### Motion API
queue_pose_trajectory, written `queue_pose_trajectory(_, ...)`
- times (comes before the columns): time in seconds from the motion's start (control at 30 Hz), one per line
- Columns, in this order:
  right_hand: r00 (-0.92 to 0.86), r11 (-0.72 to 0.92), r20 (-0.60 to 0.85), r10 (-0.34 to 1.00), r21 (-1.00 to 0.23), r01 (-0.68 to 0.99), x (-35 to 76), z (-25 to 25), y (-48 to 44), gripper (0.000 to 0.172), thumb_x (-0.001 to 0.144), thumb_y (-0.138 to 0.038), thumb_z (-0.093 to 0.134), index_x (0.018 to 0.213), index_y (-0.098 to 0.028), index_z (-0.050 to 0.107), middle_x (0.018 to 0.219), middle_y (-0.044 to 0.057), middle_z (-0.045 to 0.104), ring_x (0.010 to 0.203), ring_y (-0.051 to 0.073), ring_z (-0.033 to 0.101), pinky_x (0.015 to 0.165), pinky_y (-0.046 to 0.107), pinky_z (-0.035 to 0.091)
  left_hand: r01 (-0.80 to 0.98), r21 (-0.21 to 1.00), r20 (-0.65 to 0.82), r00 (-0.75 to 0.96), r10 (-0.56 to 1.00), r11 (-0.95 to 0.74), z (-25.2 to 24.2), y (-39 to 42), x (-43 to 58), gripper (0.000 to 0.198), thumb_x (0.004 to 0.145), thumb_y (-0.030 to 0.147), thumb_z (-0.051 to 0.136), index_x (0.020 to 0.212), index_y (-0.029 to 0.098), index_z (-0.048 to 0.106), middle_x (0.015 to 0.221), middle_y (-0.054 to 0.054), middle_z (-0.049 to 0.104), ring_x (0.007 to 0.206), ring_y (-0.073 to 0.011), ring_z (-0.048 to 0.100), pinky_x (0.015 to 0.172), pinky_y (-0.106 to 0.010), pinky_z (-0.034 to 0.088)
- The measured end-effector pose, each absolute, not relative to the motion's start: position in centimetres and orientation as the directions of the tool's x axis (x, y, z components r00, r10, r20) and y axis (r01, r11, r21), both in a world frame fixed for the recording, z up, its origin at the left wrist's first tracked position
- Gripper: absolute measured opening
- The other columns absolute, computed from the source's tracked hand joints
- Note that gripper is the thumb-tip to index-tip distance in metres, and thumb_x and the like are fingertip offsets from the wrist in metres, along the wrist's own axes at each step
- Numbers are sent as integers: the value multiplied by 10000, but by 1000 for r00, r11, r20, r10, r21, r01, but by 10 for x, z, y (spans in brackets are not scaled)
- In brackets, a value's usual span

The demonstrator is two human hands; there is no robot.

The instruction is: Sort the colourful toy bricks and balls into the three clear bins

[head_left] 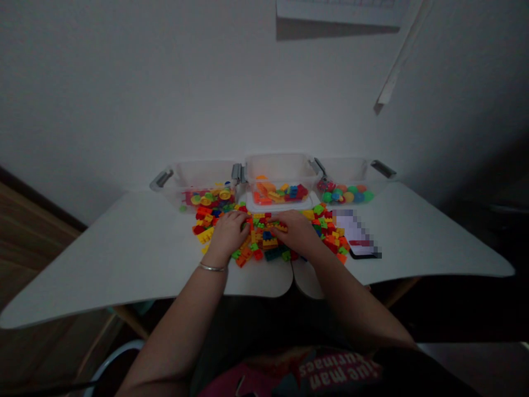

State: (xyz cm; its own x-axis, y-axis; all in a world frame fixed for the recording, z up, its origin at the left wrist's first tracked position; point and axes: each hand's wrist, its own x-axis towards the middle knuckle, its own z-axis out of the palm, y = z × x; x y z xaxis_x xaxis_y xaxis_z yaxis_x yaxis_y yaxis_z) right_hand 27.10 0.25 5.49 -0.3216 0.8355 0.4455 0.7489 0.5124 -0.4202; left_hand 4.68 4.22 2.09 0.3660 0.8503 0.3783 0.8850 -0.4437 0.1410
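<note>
I have both hands over a loose pile of toy bricks (270, 242), spread on the near middle of the white table (124, 237). The left hand (230, 234) lies palm down on the left part of the pile, its fingers bent towards the middle; I cannot tell how far they are parted, or whether a brick sits under them. The right hand (299, 230) comes in from the other side, fingers curled and pointing left, the tips at an orange-yellow brick (280, 226). Whether they grip it or merely touch it, I cannot tell from here. Between the hands I see bricks in red, green, yellow, orange and blue. A thin bracelet (212, 268) circles the left wrist.

Beyond the pile, three clear bins stand side by side near the wall (124, 82). The left bin (202, 172) holds yellow and red pieces, the middle bin (279, 165) orange, red and blue ones, and the right bin (345, 168) coloured balls. A white rim (285, 208) shows under the middle bin. To the right of the pile I find a phone (359, 237) lying flat, its screen pixelated.
</note>
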Motion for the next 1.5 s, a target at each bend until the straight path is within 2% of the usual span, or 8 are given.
queue_pose_trajectory(0.23, -419, 501, 292, 860, -326, 802, 259, 43, 3, 220, 864, -253, 706, 1078, -226, 750, 1115, 93, 754, 1071, 272, 669, 1003, 442, 470, 873, 173, 395, 363, 844, -457, 19, 43, 47, 346, 943, 310, 452, 1152, 192, 700, 1206, -106, 712, 1176, -274, 603, 1054, -450, 461)
queue_pose_trajectory(0.47, -372, 461, 278, 886, -436, 773, 260, 36, 9, 300, 859, -220, 698, 1158, -230, 727, 1137, 91, 745, 1085, 263, 651, 993, 434, 468, 881, 164, 380, 359, 853, -444, 20, 43, 46, 357, 940, 305, 453, 1174, 181, 692, 1222, -112, 706, 1185, -274, 598, 1059, -444, 456)
queue_pose_trajectory(0.6, -353, 478, 327, 876, -508, 716, 262, 27, 12, 335, 882, -206, 662, 1214, -216, 698, 1163, 85, 727, 1125, 247, 625, 1030, 419, 449, 884, 162, 378, 355, 855, -439, 21, 42, 47, 351, 949, 317, 450, 1170, 191, 691, 1215, -99, 710, 1174, -273, 603, 1057, -440, 454)
queue_pose_trajectory(0.97, -65, 467, 551, 832, -633, 617, 272, 30, 19, 119, 823, -199, 605, 916, -231, 672, 955, 63, 657, 911, 222, 628, 857, 377, 534, 885, 149, 373, 363, 854, -441, 21, 43, 46, 349, 949, 314, 446, 1172, 196, 688, 1221, -99, 707, 1177, -271, 604, 1048, -436, 457)
queue_pose_trajectory(1.07, 37, 458, 593, 804, -659, 597, 273, 37, 21, 90, 812, -230, 593, 893, -233, 633, 988, 80, 669, 907, 227, 632, 831, 379, 552, 884, 153, 374, 363, 853, -443, 21, 43, 46, 352, 950, 315, 444, 1170, 193, 689, 1226, -107, 705, 1181, -274, 604, 1043, -440, 459)
queue_pose_trajectory(1.23, 117, 447, 562, 819, -753, 482, 276, 56, 29, 373, 820, -258, 575, 1188, -202, 590, 1148, 111, 708, 897, 205, 675, 828, 369, 580, 889, 144, 361, 363, 859, -435, 24, 41, 46, 370, 949, 312, 440, 1182, 170, 689, 1233, -115, 703, 1171, -282, 606, 1042, -439, 462)
queue_pose_trajectory(1.33, 96, 453, 574, 814, -728, 515, 278, 74, 36, 538, 858, -224, 511, 1396, -213, 493, 1272, 123, 685, 954, 198, 681, 828, 349, 573, 889, 143, 362, 362, 859, -435, 24, 41, 46, 372, 945, 308, 444, 1180, 163, 692, 1232, -121, 703, 1161, -288, 606, 1036, -444, 468)
queue_pose_trajectory(1.5, 67, 477, 656, 752, -611, 632, 284, 103, 54, 484, 911, -171, 431, 1370, -245, 565, 1336, 106, 653, 1035, 206, 663, 853, 356, 551, 893, 152, 366, 347, 864, -424, 22, 41, 45, 353, 939, 300, 451, 1167, 191, 698, 1233, -107, 707, 1171, -277, 609, 1044, -442, 465)
